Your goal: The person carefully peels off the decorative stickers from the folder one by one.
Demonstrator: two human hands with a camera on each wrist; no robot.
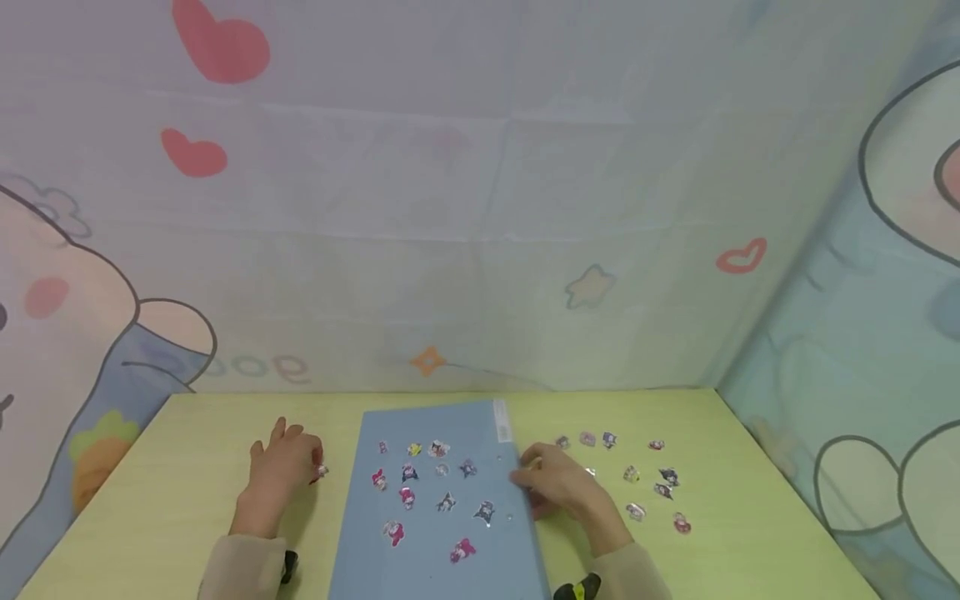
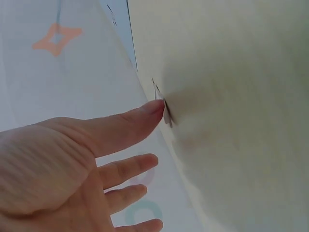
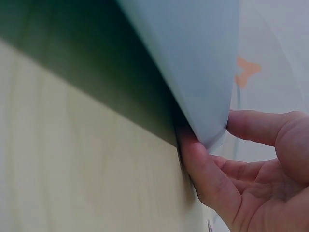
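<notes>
A blue folder lies on the table in the head view, with several small cartoon stickers on its face. My right hand grips its right edge. In the right wrist view, the thumb is on one side of the folder and a finger is beneath, the edge lifted off the wood. Left of the folder, my left hand pinches a small cartoon sticker close to the tabletop. The left wrist view shows that sticker edge-on at the thumb tip; the index finger is hidden, the other fingers extended.
More loose stickers are scattered on the yellow table right of the folder. A white label marks the folder's upper right corner. A printed cloth hangs behind the table and along its sides.
</notes>
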